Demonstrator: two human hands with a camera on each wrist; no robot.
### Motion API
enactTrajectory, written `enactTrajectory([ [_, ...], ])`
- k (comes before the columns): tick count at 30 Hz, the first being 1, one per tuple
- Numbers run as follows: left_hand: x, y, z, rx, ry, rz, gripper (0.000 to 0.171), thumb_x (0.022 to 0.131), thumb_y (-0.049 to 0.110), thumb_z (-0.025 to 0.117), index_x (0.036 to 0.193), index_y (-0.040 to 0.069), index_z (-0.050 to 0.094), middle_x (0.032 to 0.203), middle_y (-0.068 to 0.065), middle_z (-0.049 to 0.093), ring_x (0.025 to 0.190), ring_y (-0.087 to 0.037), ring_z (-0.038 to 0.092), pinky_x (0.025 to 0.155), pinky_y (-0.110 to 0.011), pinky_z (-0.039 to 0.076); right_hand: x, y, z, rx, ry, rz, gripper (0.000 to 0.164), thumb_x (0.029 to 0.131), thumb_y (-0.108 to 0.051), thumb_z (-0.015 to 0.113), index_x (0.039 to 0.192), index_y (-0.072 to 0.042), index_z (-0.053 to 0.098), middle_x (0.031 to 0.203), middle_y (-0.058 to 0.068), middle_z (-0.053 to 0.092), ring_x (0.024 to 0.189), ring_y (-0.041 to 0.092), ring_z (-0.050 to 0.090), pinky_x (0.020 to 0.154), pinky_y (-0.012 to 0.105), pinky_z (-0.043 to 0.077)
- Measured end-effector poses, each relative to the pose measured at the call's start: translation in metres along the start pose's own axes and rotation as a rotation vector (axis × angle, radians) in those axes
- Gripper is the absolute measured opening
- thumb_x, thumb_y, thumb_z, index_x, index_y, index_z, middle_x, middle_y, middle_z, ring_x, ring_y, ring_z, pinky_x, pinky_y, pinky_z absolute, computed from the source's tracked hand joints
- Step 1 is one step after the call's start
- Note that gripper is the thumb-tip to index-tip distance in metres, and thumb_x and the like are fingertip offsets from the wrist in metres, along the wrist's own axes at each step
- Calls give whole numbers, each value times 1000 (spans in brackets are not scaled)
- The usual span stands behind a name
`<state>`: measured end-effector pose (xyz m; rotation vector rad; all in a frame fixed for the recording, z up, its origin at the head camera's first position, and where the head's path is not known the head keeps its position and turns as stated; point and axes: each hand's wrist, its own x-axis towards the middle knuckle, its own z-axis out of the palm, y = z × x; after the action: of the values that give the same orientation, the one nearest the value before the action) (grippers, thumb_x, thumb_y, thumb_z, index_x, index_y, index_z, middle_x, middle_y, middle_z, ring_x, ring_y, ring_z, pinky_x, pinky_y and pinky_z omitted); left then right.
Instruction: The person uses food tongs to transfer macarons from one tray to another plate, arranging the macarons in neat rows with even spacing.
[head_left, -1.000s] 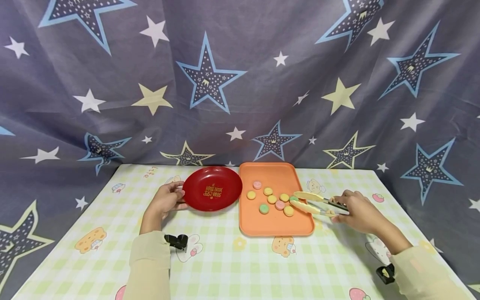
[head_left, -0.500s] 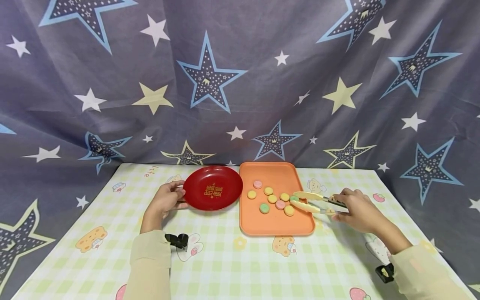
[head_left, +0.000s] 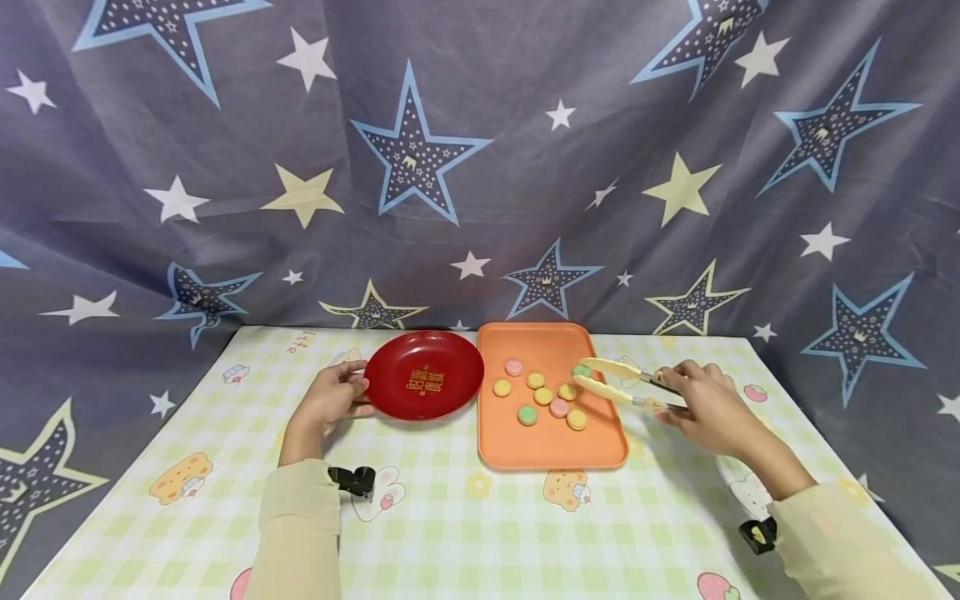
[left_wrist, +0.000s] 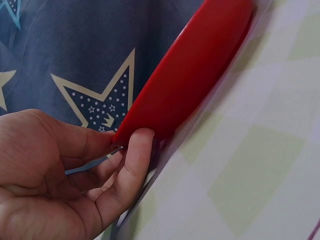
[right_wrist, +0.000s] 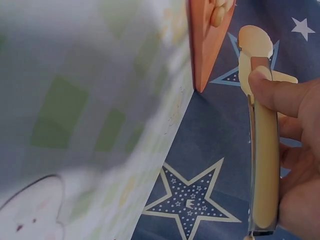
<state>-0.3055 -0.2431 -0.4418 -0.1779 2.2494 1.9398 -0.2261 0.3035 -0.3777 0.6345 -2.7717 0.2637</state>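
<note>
Eight macarons [head_left: 543, 396] lay on the tray [head_left: 510, 450], six to nine o'clock from a green one [head_left: 581, 371] between tongs [head_left: 618, 367] the right grip [head_left: 708, 408] held; left grip [head_left: 328, 402] pinched the plate [head_left: 397, 379].

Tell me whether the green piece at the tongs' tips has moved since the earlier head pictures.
Yes: in the head view, the green piece at the tongs has shifted up the picture, toward the far edge of the orange tray.
</note>
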Motion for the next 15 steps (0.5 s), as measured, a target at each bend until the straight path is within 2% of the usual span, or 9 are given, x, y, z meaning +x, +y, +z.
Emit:
enactTrajectory([
  [15,0,-2,-1,3,6,-6,52,106,0,47,157,0,35,132,-23,53,82,-16,68,77,-36,65,27,-24,4,45,-10,-38,48,84,-20,83,127,-4,67,112,15,62,90,34,50,70,42,37],
])
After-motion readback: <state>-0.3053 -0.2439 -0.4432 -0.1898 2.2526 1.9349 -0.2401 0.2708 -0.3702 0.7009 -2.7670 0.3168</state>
